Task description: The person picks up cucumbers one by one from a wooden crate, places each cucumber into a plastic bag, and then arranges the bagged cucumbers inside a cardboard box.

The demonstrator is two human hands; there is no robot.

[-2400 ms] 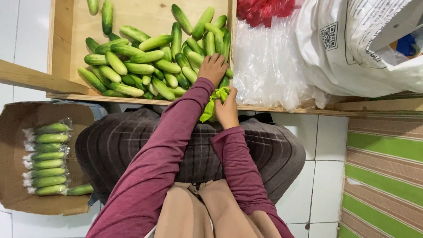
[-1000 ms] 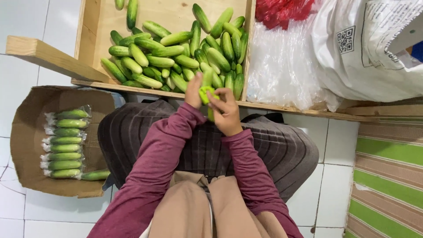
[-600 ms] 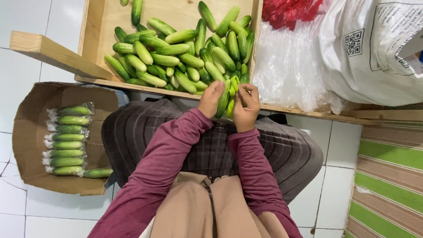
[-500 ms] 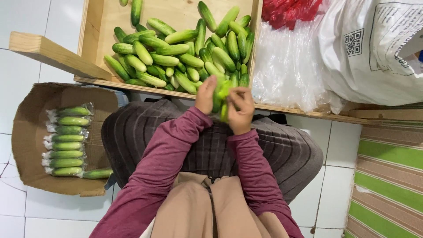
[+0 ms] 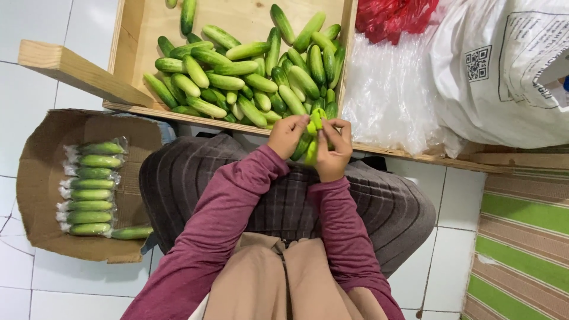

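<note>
Cucumbers (image 5: 310,137) gripped between fingers of left hand (image 5: 287,135) and right hand (image 5: 333,155), wooden crate (image 5: 136,35) at 12 o'clock.

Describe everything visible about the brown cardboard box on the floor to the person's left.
The brown cardboard box lies open on the white tiled floor, its flaps spread and its edges worn. Inside, a column of small green cucumbers in clear plastic wrap lies stacked side by side, ends pointing left and right. One bare green cucumber rests at the lower right edge. Neither hand touches the box.
</note>
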